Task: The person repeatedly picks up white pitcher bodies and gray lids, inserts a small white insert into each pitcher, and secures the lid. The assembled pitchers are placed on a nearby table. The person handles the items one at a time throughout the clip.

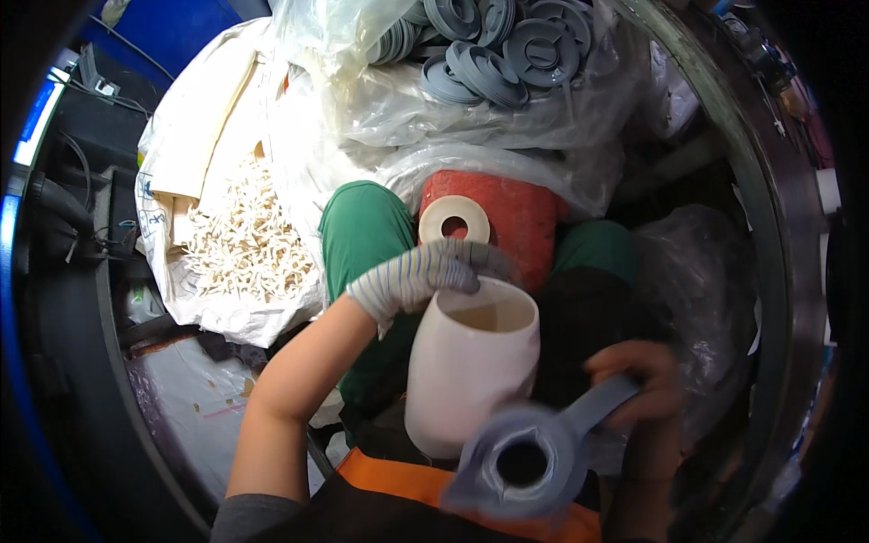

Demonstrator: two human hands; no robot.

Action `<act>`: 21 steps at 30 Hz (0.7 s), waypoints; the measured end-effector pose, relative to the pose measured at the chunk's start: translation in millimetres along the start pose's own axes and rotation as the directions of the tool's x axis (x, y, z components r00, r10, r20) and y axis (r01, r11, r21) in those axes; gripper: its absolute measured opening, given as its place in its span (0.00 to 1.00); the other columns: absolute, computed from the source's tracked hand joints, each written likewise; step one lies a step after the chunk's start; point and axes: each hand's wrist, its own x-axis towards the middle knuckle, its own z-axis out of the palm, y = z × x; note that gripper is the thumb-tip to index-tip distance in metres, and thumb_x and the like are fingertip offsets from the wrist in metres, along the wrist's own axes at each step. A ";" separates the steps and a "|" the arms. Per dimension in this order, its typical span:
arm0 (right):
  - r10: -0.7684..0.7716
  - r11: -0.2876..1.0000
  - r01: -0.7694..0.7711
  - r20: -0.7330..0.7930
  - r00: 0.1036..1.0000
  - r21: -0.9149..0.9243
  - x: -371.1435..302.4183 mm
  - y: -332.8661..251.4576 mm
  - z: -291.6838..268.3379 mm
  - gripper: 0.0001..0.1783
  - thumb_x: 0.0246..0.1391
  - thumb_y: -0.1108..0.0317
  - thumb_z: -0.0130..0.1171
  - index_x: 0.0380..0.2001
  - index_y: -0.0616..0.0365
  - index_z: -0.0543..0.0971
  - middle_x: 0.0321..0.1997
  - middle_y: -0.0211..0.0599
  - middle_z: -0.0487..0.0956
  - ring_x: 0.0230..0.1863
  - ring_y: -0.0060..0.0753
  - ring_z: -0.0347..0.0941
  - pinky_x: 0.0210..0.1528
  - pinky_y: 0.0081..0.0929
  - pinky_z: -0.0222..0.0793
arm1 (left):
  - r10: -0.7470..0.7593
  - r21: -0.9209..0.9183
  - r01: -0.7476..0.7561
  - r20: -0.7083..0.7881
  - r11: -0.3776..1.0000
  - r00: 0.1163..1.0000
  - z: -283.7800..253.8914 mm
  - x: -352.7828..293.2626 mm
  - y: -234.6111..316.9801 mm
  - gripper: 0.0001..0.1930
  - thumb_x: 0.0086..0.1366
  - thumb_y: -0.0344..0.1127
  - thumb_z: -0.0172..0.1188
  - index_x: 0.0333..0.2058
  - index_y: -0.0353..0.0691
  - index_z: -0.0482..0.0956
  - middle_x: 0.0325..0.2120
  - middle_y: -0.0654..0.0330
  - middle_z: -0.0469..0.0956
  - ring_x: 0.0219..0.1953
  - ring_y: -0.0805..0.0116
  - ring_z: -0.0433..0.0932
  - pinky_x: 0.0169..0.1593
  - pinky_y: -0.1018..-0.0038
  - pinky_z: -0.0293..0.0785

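Observation:
My left hand [421,271], in a striped knit glove, grips the rim of a white, hollow plastic jug body [471,371]. The body stands tilted over my lap with its wide opening upward; part of the fingers is hidden. On the right, my bare right hand [638,380] is closed round the handle of a grey-blue jug top [520,462] that has a spout and a round hole. This part is smeared by motion and overlaps the lower side of the white body. A cream ring [425,222] lies just beyond my gloved hand on a red block [534,217].
Beyond the block, clear plastic bags hold several grey round lids [543,52]. At the left, a white sack [299,172] bears a heap of small cream plastic pieces [249,235]. A metal frame [738,136] curves along the right; dark machinery stands at the far left.

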 end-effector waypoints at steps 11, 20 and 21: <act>0.190 0.962 0.012 -0.698 0.690 0.274 46.3 25.6 17.6 0.21 0.63 0.61 0.48 0.54 0.60 0.70 0.16 0.19 0.61 0.10 0.09 0.54 0.11 0.11 0.49 | 0.011 -0.610 -0.164 -0.247 0.775 0.969 28.2 8.4 -31.7 0.35 0.61 0.55 0.57 0.57 0.33 0.65 0.52 0.51 0.71 0.55 0.63 0.70 0.61 0.70 0.63; 0.091 0.995 -0.096 -0.756 0.648 0.037 53.6 19.3 25.7 0.20 0.64 0.60 0.48 0.53 0.62 0.72 0.14 0.20 0.63 0.10 0.09 0.56 0.12 0.11 0.52 | 0.030 -0.504 -0.108 -0.161 0.857 0.987 51.4 -3.8 -4.1 0.42 0.58 0.62 0.57 0.59 0.33 0.61 0.54 0.50 0.70 0.56 0.62 0.70 0.60 0.70 0.65; 0.090 0.995 -0.092 -0.761 0.643 0.040 53.3 19.9 26.3 0.20 0.64 0.60 0.48 0.53 0.62 0.72 0.14 0.20 0.64 0.10 0.09 0.56 0.12 0.11 0.52 | 0.030 -0.504 -0.108 -0.162 0.857 0.986 51.5 -3.6 -3.6 0.42 0.58 0.62 0.58 0.59 0.33 0.61 0.53 0.50 0.70 0.55 0.62 0.71 0.60 0.70 0.65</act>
